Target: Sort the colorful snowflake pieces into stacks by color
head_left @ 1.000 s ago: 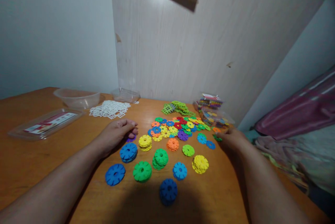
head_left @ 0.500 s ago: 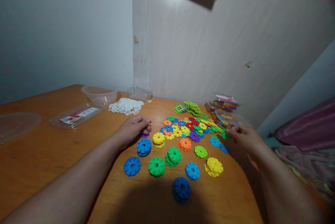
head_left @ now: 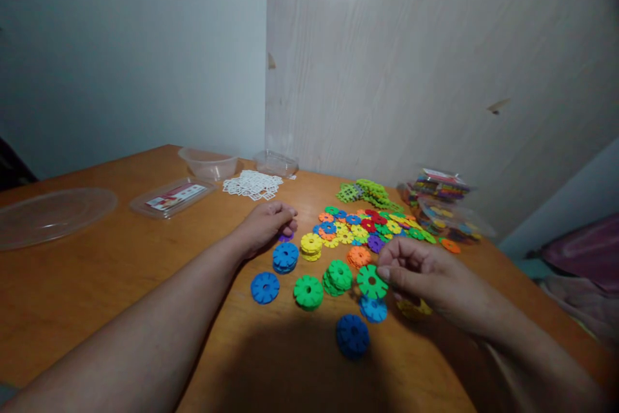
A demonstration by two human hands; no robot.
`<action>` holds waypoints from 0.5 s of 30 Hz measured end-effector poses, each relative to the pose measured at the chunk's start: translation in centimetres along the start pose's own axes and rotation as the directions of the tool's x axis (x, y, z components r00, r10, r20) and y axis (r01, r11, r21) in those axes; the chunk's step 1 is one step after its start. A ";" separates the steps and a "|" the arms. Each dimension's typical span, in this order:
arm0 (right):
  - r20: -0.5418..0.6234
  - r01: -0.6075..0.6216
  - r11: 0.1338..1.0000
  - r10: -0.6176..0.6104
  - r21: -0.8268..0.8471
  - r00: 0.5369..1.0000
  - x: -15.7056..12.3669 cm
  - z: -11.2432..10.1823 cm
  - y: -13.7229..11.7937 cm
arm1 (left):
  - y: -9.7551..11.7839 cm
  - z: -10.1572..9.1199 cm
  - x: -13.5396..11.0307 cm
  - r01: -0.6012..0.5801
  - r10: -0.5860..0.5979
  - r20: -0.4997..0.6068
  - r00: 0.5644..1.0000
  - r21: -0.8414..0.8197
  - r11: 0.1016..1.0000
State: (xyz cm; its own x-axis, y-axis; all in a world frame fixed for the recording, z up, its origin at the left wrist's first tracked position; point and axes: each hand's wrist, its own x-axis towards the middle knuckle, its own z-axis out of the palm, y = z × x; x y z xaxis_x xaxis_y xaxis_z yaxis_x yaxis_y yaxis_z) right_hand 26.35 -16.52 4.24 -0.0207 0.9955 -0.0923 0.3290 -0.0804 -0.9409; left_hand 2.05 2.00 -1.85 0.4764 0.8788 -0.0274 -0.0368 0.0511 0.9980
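Note:
Many flat plastic discs with notched rims lie on a wooden table (head_left: 120, 284). A mixed heap (head_left: 367, 226) sits in the middle, with sorted stacks nearer me: blue (head_left: 285, 256), yellow (head_left: 311, 245), green (head_left: 340, 275), orange (head_left: 358, 256) and dark blue (head_left: 353, 335). My right hand (head_left: 425, 281) pinches a green disc (head_left: 371, 281) by its edge, just above the table beside the green stack. My left hand (head_left: 267, 226) rests knuckles-up with fingers curled over a purple disc (head_left: 285, 237), next to the blue stack.
At the back left stand a clear bowl (head_left: 207, 163), a small clear tub (head_left: 275, 162), a flat lid (head_left: 53, 214), a labelled clear tray (head_left: 171, 196) and white square pieces (head_left: 254, 184). A green pile (head_left: 365, 192) and a clear box of mixed pieces (head_left: 442, 200) sit at the back right.
My right hand came from the table's right edge toward the middle, carrying a green disc to the green stack. The left hand kept its place. The camera turned left.

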 end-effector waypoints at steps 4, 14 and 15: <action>-0.218 0.059 0.998 -0.061 -0.018 0.974 0.4 -1.4 0.4 | 0.0 -0.1 0.0 0.001 -0.001 0.002 1.000 0.004 1.000; -0.238 0.095 0.993 -0.076 0.072 0.968 0.9 0.6 0.2 | -0.5 -0.2 0.5 -0.019 0.020 -0.005 1.000 0.020 1.000; -0.217 0.091 0.992 -0.069 0.092 0.974 0.9 1.2 -0.1 | -0.5 -0.2 0.5 -0.019 0.019 -0.005 1.000 0.022 1.000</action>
State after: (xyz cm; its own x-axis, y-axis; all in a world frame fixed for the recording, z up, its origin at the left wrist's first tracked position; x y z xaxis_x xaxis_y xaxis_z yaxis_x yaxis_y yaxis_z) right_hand 25.13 -15.66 3.83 0.1618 0.9858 0.0459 0.2375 0.0063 -0.9714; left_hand 2.09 2.51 -2.39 0.4710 0.8821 -0.0083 -0.0267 0.0237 0.9994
